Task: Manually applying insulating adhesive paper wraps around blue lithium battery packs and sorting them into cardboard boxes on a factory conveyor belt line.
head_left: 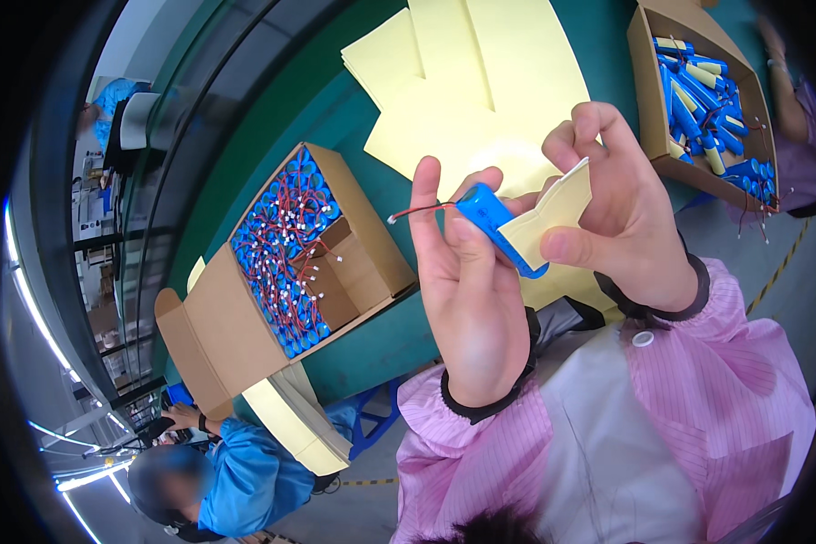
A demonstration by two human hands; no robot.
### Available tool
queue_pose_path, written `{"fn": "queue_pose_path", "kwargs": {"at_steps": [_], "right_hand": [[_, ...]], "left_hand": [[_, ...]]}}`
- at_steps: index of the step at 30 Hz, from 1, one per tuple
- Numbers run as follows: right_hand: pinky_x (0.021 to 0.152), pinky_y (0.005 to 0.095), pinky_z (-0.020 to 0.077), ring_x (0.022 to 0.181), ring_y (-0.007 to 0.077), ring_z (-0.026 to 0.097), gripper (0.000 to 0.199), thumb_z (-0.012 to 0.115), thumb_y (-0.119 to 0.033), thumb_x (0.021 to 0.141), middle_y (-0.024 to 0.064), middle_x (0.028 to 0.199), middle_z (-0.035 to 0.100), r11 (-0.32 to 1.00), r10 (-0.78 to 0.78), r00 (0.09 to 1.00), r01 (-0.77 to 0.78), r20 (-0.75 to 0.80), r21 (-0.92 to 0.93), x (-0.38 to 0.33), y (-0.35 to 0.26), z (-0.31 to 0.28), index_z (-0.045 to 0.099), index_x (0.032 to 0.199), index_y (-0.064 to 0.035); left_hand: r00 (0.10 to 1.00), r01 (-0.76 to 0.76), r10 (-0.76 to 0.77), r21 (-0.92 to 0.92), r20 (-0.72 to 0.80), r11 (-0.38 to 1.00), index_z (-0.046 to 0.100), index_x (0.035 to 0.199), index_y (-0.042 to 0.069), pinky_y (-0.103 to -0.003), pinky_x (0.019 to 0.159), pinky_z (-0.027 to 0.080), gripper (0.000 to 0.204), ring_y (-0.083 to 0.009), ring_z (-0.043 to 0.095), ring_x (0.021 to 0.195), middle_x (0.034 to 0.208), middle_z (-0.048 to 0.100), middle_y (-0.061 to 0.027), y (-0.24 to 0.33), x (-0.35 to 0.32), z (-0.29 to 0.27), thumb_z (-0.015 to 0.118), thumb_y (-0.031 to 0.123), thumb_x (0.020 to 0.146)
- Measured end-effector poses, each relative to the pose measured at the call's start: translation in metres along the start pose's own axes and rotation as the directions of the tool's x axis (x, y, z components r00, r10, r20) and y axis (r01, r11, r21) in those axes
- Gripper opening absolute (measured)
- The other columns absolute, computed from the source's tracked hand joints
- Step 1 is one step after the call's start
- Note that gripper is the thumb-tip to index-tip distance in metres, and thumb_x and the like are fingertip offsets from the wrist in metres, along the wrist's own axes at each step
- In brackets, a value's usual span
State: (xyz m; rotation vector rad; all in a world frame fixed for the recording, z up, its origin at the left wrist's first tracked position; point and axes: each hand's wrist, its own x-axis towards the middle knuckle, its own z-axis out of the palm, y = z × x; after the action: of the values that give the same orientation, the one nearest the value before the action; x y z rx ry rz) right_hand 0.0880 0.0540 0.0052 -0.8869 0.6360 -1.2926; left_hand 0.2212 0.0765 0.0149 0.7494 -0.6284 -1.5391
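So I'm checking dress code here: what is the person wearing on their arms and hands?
Both hands, the left hand and the right hand, are bare: no gloves, and no rings or watch visible. Each arm has a pink, finely striped smock sleeve ending in a dark elastic cuff at the wrist. A white snap button sits near the right cuff.

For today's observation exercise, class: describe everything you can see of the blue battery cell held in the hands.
The blue battery cell is a small cylinder in a glossy blue sleeve, lying slanted, its upper end toward the left hand. A thin red wire runs from that end to a small white tip. The left hand's thumb and fingers pinch it; the right hand presses a pale yellow paper strip over its lower end, hiding part of it. It is held in the air above the green table.
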Motion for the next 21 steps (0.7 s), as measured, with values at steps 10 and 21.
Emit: {"fn": "queue_pose_path", "kwargs": {"at_steps": [10, 21], "right_hand": [[0.078, 0.0225, 0.0480, 0.096, 0.0104, 0.056, 0.065, 0.077, -0.001, 0.071, 0.0003, 0.102, 0.035, 0.998, 0.039, 0.999, -0.038, -0.016, 0.045, 0.0008, -0.0005, 0.0016, 0.030, 0.114, -0.0120], [0.072, 0.0203, 0.0455, 0.092, 0.0094, 0.056, 0.065, 0.078, -0.001, 0.071, -0.0002, 0.101, 0.037, 0.991, 0.071, 0.997, -0.068, -0.016, 0.116, -0.0002, -0.0015, -0.0018, 0.030, 0.115, -0.0122]], "left_hand": [[0.999, 0.002, 0.000, 0.049, -0.039, 0.999, 0.021, 0.142, 0.013, -0.034, 0.090, 0.044, 0.046, -0.0189, 0.048, 0.114, 0.128, 0.040, -0.0081, -0.0006, -0.0017, 0.0002, 0.039, 0.019, 0.100], [1.000, -0.003, 0.005, 0.053, -0.026, 0.999, 0.021, 0.142, 0.013, -0.033, 0.092, 0.042, 0.045, -0.0185, 0.048, 0.114, 0.127, 0.042, -0.0085, -0.0011, -0.0027, 0.0010, 0.037, 0.020, 0.100]]}}
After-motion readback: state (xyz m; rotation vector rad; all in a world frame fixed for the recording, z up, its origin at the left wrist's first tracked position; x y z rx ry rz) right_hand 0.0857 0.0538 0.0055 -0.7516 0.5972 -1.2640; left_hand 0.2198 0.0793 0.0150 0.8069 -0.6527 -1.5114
